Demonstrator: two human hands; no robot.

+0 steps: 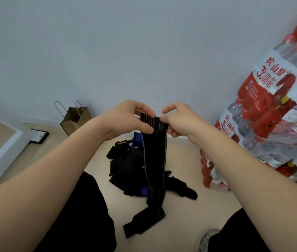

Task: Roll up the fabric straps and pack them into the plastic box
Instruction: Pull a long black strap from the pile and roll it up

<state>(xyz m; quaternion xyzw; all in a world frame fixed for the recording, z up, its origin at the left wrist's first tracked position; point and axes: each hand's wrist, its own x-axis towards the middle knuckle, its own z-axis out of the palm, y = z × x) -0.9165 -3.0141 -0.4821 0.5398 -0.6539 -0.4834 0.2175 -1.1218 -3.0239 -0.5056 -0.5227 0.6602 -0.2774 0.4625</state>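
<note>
A long black fabric strap (156, 153) with grey edge lines hangs down in front of me, its lower end folded on the floor. My left hand (127, 118) pinches the strap's top end from the left. My right hand (178, 120) pinches the same end from the right, fingers curled over it. Behind the hanging strap lies a heap of black and blue straps (126, 164) on the floor. No plastic box is in view.
Stacked shrink-wrapped packs of water bottles (275, 110) with red labels fill the right side. A brown paper bag (75, 119) stands by the wall. A white board (2, 148) and a dark frame (39, 136) lie at left. My dark-trousered legs (82, 215) flank the heap.
</note>
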